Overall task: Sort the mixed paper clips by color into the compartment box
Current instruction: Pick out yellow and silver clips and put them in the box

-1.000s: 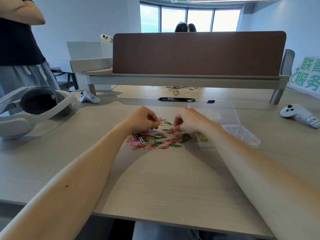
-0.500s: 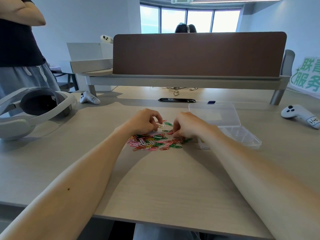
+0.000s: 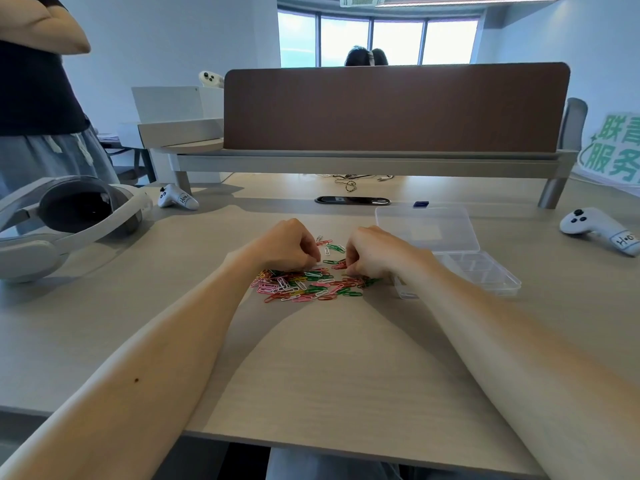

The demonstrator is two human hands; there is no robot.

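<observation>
- Head view: the paper clips point(image 3: 308, 284) lie in a loose, tangled heap on the desk point(image 3: 329, 368), just left of the compartment box point(image 3: 491, 277). A few strays sit on the heap's far edge.
- The box stands open with its clear lid point(image 3: 427, 230) laid back on the far side. Most compartments look empty. A hint of yellow shows in the corner nearest the heap, too small to name.
- Your left hand point(image 3: 287, 245) is over the side of the heap away from the box, fingers curled, tips down among the clips.
- Your right hand point(image 3: 372, 252) is over the side nearest the box, curled the same way, its forearm crossing the box's near left corner.
- Whether either hand pinches a clip I cannot tell, because the fingertips are hidden by the knuckles.
- Expect each clip to be very light, thin and stiff, with a smooth coated wire that slides on the desk instead of lifting.
- Expect the clips to hook into one another, so one may drag its neighbours up with it.
- Take one clip at a time by a rounded end, between thumb and forefinger, from the heap's edge and not its middle.
- Shake off hangers-on over the heap, not over the box.
- The box looks light and could skid, so drop the clips in without pressing on its walls.
</observation>
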